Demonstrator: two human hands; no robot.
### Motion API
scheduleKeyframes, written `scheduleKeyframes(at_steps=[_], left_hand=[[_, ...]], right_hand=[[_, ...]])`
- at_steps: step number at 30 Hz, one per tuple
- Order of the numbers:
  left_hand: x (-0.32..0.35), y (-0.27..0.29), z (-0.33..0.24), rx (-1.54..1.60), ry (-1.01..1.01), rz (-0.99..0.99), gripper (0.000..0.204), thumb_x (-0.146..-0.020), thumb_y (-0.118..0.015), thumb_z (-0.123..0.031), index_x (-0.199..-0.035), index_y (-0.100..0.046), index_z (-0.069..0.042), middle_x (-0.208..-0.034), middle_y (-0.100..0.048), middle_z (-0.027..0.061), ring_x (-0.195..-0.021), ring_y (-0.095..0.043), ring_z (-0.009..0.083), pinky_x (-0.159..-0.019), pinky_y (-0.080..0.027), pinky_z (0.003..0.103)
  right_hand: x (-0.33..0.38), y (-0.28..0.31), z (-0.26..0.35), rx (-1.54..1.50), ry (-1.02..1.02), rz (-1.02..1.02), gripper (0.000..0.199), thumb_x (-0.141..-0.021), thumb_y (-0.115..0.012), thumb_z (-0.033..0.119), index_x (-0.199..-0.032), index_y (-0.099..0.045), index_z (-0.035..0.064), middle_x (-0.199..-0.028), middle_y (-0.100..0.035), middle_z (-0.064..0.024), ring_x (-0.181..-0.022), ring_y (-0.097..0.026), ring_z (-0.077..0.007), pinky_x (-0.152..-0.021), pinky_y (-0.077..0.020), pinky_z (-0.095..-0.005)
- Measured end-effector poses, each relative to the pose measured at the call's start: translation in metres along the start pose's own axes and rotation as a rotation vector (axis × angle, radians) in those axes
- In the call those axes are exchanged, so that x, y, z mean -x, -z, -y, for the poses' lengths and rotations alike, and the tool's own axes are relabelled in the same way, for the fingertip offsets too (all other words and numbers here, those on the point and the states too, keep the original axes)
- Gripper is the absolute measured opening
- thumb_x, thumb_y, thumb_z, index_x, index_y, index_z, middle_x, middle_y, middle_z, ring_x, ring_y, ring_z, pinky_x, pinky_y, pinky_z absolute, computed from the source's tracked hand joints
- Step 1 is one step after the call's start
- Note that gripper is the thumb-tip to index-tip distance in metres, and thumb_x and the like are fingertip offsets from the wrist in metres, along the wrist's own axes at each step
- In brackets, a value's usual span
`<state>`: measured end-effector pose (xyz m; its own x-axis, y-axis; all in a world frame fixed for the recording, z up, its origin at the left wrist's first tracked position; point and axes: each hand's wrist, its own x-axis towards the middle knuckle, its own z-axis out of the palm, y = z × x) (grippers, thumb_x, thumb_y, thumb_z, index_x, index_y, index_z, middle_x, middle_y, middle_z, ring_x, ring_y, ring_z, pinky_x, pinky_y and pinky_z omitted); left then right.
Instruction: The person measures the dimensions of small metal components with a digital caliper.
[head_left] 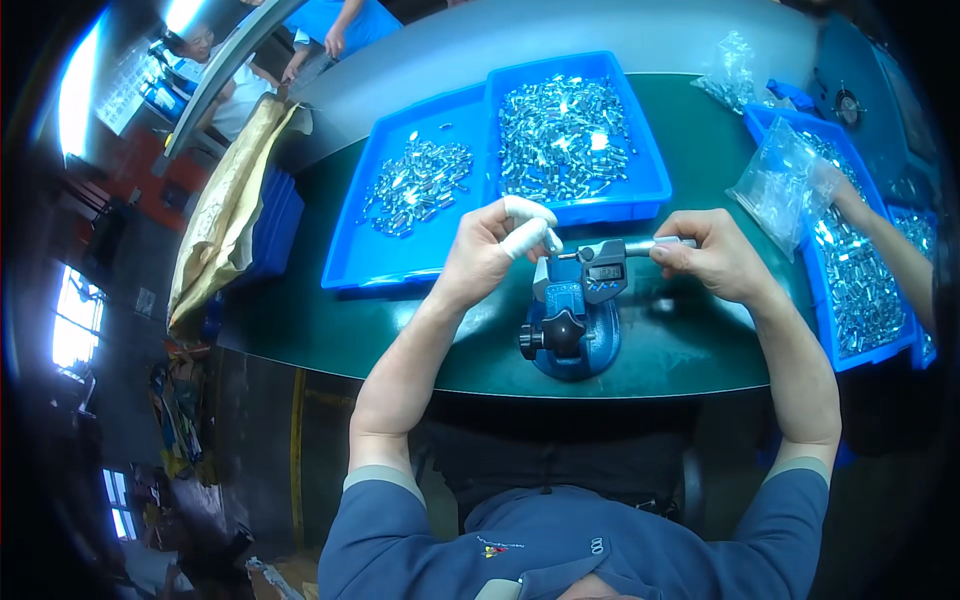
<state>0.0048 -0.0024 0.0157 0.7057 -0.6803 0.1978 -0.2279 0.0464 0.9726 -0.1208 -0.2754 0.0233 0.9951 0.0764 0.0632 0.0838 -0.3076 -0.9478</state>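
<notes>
We take the step in hand to be gauging a small piece on the grey-and-silver digital micrometer [604,273], which sits clamped in a blue metal stand with a black star-shaped knob [600,350] on the dark green table [700,350]. Our right hand [716,256] pinches the micrometer's silver cylindrical thimble [640,246] between thumb and forefinger. Our left hand [482,252], with white coverings on thumb and forefinger, has those two tips close together beside the measuring gap; whether they pinch a piece we cannot tell. Behind, small shiny metal cylinders [560,140] fill the right-hand blue plastic tray [590,212], and a smaller heap of similar shiny metal pieces [415,185] lies in the left-hand blue plastic tray [385,262]. As we judge it, the next move calls for a steady left hand at the gap and a light, even turn of the thimble.
</notes>
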Motion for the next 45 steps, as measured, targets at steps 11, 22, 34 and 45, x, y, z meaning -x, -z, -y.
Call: scheduleKeyframes(at_steps=[11, 22, 34, 45], left_hand=[[0.008, 0.000, 0.006, 0.065, 0.091, 0.062, 0.016, -0.095, -0.064, -0.014, -0.104, -0.067, -0.001, -0.085, -0.067, 0.0034, -0.074, -0.061, 0.0068, -0.066, -0.049, 0.023], [0.010, 0.002, 0.006, 0.190, 0.125, 0.180, 0.018, -0.094, -0.063, -0.007, -0.112, -0.060, -0.002, -0.091, -0.067, 0.0064, -0.076, -0.063, 0.0094, -0.067, -0.052, 0.026], [0.018, -0.003, 0.007, 0.257, 0.188, 0.172, 0.035, -0.090, -0.068, -0.006, -0.122, -0.057, -0.005, -0.091, -0.055, -0.0025, -0.084, -0.053, 0.0034, -0.078, -0.045, 0.021], [0.021, -0.009, 0.006, 0.107, 0.149, 0.145, 0.032, -0.092, -0.065, -0.008, -0.122, -0.056, -0.005, -0.101, -0.060, 0.0026, -0.091, -0.058, 0.0075, -0.083, -0.048, 0.025]], right_hand=[[0.000, -0.006, -0.008, 0.016, -0.008, -0.021, 0.017, -0.085, -0.070, 0.016, -0.085, -0.069, -0.0005, -0.069, -0.068, -0.0036, -0.066, -0.062, -0.0086, -0.060, -0.0458, -0.0240], [0.000, -0.003, -0.018, -0.034, 0.006, -0.022, 0.022, -0.083, -0.071, 0.018, -0.085, -0.068, -0.0031, -0.073, -0.067, -0.0072, -0.063, -0.068, -0.0143, -0.058, -0.0529, -0.0243], [-0.003, -0.005, -0.026, -0.148, 0.016, -0.029, 0.032, -0.083, -0.073, 0.027, -0.088, -0.068, -0.0050, -0.073, -0.070, -0.0102, -0.066, -0.068, -0.0166, -0.062, -0.0545, -0.0277], [0.000, -0.008, -0.033, -0.095, 0.058, -0.078, 0.047, -0.081, -0.072, 0.042, -0.085, -0.069, -0.0040, -0.071, -0.069, -0.0104, -0.064, -0.068, -0.0179, -0.059, -0.0527, -0.0271]])
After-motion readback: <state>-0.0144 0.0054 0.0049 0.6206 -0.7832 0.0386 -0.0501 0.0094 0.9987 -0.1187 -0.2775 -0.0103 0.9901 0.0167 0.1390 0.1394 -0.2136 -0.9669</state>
